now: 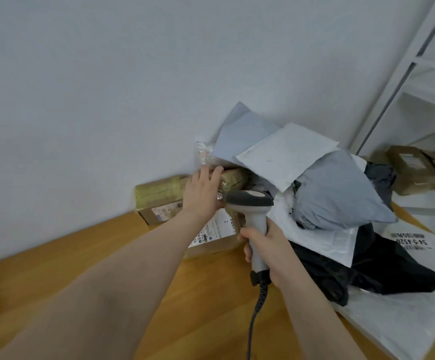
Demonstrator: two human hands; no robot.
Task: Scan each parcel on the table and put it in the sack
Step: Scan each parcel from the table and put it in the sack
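**Reaching for the next parcel, scanner ready**

The step in hand looks like picking a parcel out for scanning. The left hand [203,191] is stretched toward the centre of the frame, fingers nearly straight and spread. It lies flat on the parcels against the wall [107,87], over a labelled box [212,236]. It grips nothing that can be seen. Whether the thumb hooks an edge is hidden.

The right hand [267,246] is curled tight round the handle of the scanner [254,203], just right of the left wrist. The scanner's head points left, at the box's label, and its cable [255,314] trails to the bottom edge.

A second box [156,201] sits just left of the first, against the wall. To the right of centre a pile rises off the table [81,261]: a white mailer [286,154] on top, a grey mailer [337,189] below it and a black bag [372,268] lower still.

A white plastic sheet [393,323] lies at lower right. It may be the sack, but its mouth is not visible.

Most parcels are not yet bagged, so the task seems early on. Next, the left hand needs a real hold on one parcel and must turn its label to face the scanner. Pulling a low box could tip the pile.
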